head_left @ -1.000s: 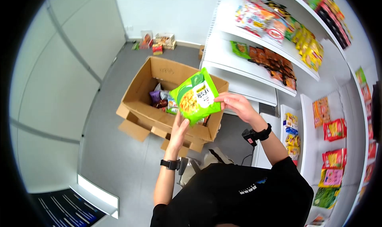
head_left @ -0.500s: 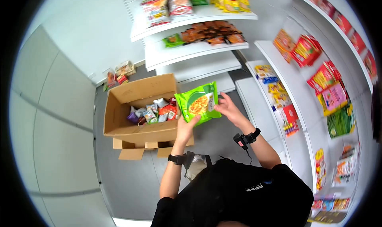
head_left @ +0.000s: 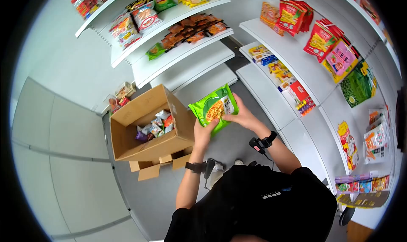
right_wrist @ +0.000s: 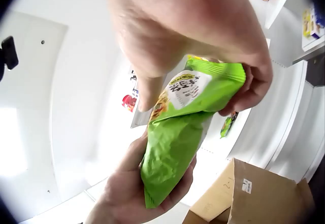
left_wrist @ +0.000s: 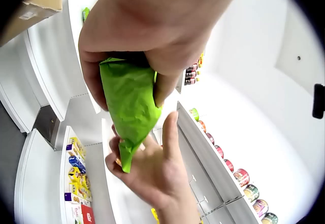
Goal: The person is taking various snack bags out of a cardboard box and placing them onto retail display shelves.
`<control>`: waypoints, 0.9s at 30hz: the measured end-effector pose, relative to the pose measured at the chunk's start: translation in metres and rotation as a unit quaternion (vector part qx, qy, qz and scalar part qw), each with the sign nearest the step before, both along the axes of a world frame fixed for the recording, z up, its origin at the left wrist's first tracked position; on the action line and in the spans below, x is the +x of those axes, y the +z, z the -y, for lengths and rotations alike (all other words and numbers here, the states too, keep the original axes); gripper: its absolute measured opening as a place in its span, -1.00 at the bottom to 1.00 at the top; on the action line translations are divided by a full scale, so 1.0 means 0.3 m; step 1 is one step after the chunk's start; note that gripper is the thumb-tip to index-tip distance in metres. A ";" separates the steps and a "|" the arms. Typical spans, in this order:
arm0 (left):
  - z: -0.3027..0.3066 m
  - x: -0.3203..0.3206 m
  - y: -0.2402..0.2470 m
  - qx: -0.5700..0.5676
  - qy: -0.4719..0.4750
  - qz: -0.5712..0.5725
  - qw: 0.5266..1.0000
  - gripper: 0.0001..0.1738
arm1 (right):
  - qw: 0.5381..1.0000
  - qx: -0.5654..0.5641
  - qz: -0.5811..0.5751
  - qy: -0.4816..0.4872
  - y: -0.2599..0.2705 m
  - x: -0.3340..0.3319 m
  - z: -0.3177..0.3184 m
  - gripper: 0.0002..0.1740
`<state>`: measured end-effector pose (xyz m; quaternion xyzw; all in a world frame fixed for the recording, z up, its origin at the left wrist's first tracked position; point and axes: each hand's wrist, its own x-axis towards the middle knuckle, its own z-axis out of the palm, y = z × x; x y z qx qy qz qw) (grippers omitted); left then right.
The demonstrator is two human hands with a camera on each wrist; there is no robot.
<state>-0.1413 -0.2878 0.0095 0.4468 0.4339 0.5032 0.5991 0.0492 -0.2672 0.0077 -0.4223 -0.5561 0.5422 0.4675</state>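
A green packet of instant noodles (head_left: 215, 109), with a picture of noodles on its front, is held up between both hands in the head view. My left hand (head_left: 203, 133) grips its lower left corner, thumb on the front. The right hand (head_left: 244, 115) holds the opposite end with the thumb across the face; in the right wrist view its fingers (right_wrist: 249, 89) curl round behind the sealed edge. From the left wrist, the packet (left_wrist: 129, 102) shows its side and the right palm (left_wrist: 157, 176) stands beneath it.
An open cardboard box (head_left: 180, 123) with several snack packets (head_left: 156, 126) stands on the floor at left. Ahead, shelves (head_left: 195, 72) carry crisps (head_left: 146, 17) and small orange-brown packets (head_left: 190, 27). The right-hand shelving (head_left: 271, 102) holds red bags (head_left: 292, 16) and small boxes (head_left: 258, 51).
The view has swung right toward the right-hand shelves, so the box sits further left. My right hand has gone from fingertips at the packet's edge to a grip with its thumb over the front.
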 end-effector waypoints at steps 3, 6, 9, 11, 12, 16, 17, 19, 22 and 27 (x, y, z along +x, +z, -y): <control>0.031 -0.034 -0.034 0.023 0.049 0.018 0.998 -0.53 | 0.997 0.034 0.054 0.035 -0.030 -0.097 -0.028 0.20; 0.050 -0.150 -0.013 -0.074 0.033 0.054 0.995 -0.52 | 0.992 0.013 0.054 0.110 -0.002 -0.151 -0.074 0.19; 0.038 -0.263 -0.008 -0.113 0.044 0.050 0.991 -0.49 | 0.974 0.031 0.067 0.213 0.038 -0.199 -0.123 0.14; 0.003 -0.339 -0.022 -0.109 0.084 0.043 0.990 -0.52 | 0.961 0.044 0.090 0.258 0.035 -0.250 -0.172 0.12; -0.015 -0.378 -0.042 -0.097 0.090 0.035 0.991 -0.54 | 0.960 0.007 0.092 0.263 0.053 -0.280 -0.193 0.07; -0.112 -0.474 -0.020 -0.071 0.130 0.055 0.987 -0.63 | 0.989 0.019 -0.018 0.145 -0.015 -0.405 -0.306 -0.18; -0.137 -0.500 -0.022 -0.071 0.139 0.068 0.985 -0.64 | 0.984 -0.034 -0.017 0.175 -0.015 -0.418 -0.350 -0.25; -0.194 -0.557 -0.023 -0.060 0.127 0.068 0.988 -0.65 | 0.962 -0.147 -0.017 0.231 -0.010 -0.425 -0.433 -0.37; -0.281 -0.630 0.005 -0.035 0.074 0.023 0.996 -0.65 | 0.922 -0.242 -0.105 0.283 0.036 -0.457 -0.473 -0.54; -0.422 -0.751 -0.112 -0.059 0.023 -0.041 0.997 -0.51 | 0.890 -0.315 -0.039 0.328 0.073 -0.526 -0.539 -0.55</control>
